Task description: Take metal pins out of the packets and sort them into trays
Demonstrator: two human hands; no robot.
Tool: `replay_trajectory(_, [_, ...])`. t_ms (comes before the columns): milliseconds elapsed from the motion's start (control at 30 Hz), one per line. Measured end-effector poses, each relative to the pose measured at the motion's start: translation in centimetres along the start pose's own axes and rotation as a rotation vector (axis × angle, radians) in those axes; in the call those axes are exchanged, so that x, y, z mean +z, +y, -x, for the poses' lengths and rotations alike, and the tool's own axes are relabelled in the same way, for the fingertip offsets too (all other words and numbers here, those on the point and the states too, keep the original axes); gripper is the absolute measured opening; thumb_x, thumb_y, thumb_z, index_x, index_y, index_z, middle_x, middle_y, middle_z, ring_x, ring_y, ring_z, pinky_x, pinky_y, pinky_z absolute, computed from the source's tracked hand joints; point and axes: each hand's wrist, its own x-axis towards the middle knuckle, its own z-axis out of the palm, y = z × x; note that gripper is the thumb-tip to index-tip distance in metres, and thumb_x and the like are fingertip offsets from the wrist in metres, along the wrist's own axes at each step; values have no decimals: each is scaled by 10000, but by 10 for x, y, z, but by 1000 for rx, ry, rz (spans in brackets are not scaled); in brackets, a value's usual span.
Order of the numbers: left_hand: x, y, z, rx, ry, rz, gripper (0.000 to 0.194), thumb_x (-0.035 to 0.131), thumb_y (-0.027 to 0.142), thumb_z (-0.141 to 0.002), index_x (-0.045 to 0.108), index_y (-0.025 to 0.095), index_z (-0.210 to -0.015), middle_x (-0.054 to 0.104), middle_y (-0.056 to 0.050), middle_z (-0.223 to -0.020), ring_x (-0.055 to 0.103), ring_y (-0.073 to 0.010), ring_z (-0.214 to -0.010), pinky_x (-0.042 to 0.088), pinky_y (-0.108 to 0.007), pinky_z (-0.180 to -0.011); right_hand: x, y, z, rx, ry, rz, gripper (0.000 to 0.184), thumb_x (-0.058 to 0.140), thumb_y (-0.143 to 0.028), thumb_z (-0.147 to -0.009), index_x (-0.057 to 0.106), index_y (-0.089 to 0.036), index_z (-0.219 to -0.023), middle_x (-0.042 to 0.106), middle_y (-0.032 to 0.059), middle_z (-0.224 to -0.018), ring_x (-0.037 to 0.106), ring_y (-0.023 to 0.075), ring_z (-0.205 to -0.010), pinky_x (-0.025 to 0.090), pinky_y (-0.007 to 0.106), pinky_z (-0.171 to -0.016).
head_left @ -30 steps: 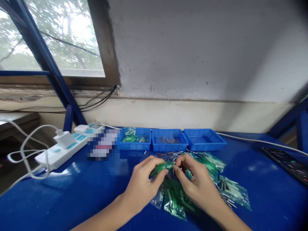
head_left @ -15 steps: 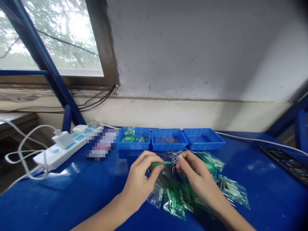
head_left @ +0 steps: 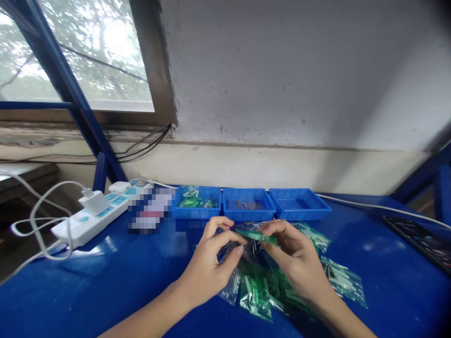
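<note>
1. While the right hand (head_left: pixel 298 260) is holding the green packet (head_left: pixel 258 236) above the surface (head_left: pixel 116 291), its grip is pinching the packet's right end between thumb and fingers.

2. The left hand (head_left: pixel 211 263) is hovering at the packet's left end, its grip standing partly open, with thumb and forefinger parted; whether a fingertip is touching the film, I cannot tell.

3. The packet is spanning the gap between the hands, sloping slightly down toward the right and showing mostly its edge, so its contents are not reading clearly.

4. Good handling is probably depending on a light, steady right pinch: thin film is likely to be creasing or slipping under uneven pressure.

5. The left fingertips are best placed, I judge, when they are working close to the packet's edge and supporting it rather than tugging against the right hand.

6. Metal pins (head_left: pixel 256 247) are showing just below the packet, and a green bag (head_left: pixel 255 298) is lying on the near side, so holding the packet clear of both is seeming wise.

7. Farther off, the left bin (head_left: pixel 198 214), middle bin (head_left: pixel 248 215) and right bin (head_left: pixel 299 215) are standing in a row along the far side, well out of the fingers' way.
</note>
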Motion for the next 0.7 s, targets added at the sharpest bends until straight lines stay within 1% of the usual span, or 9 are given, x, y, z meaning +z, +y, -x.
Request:
replay_trajectory(67, [-2,1,-2,-110,-69,212,242,413,348,-933,614,219,-892,559,-46,-910,563,-189,-873,481,-339,-793,0,-1,4,-194,11,153,117,517,-127,-776,575,-228,-785,575,46,-946,571,197,-898,470,325,-728])
replay_trajectory(133, [-1,1,-3,-203,-105,412,352,319,414,-958,590,208,-869,554,-17,-777,562,-155,-757,479,-291,-724,2,-2,9,-328,13,313,193,477,-75,-756,590,-229,-778,523,71,-1034,542,220,-960,462,361,-761])
replay_trajectory(233, [1,-1,-3,-226,-80,476,287,405,418,-933,558,199,-830,509,10,-717,526,-132,-693,450,-249,-657,8,-3,13,-384,11,458,244,448,-60,-766,616,-231,-814,444,97,-1099,488,250,-1046,463,385,-780])
replay_trajectory(333, [0,-3,-3,-145,36,330,154,486,342,-909,540,207,-860,469,28,-692,486,-118,-640,418,-234,-604,9,-3,11,-297,15,486,219,453,-117,-812,630,-233,-871,418,110,-1112,440,267,-1115,468,383,-794])
replay_trajectory(400, [-2,-4,-3,-5,130,216,73,497,268,-903,548,216,-894,489,16,-753,495,-121,-668,418,-240,-613,7,-6,8,-199,14,446,147,490,-211,-838,634,-228,-868,438,106,-1079,449,261,-1091,462,382,-811])
replay_trajectory(433, [-2,-4,-2,90,158,158,60,502,218,-895,560,223,-911,500,4,-802,507,-126,-702,423,-245,-627,5,-8,6,-148,7,397,140,498,-269,-850,629,-221,-835,456,99,-1041,467,251,-1050,461,373,-804])
replay_trajectory(533, [0,-7,1,316,140,6,229,469,78,-863,596,246,-951,483,-25,-928,522,-140,-790,433,-260,-666,2,-12,1,-12,-44,176,336,416,-419,-895,552,-196,-685,482,46,-812,502,181,-782,457,298,-669])
replay_trajectory(600, [2,-7,2,322,89,-60,288,433,45,-853,612,250,-948,447,-37,-968,512,-139,-786,432,-269,-665,2,-13,0,89,-70,85,389,397,-459,-898,474,-193,-624,418,-5,-651,432,135,-607,405,244,-544])
replay_trajectory(700, [3,-5,3,207,26,-99,248,443,92,-861,627,240,-935,427,-54,-1024,503,-155,-819,435,-308,-726,5,-9,2,157,-50,120,367,477,-449,-865,424,-198,-602,323,-52,-541,337,101,-493,315,211,-446])
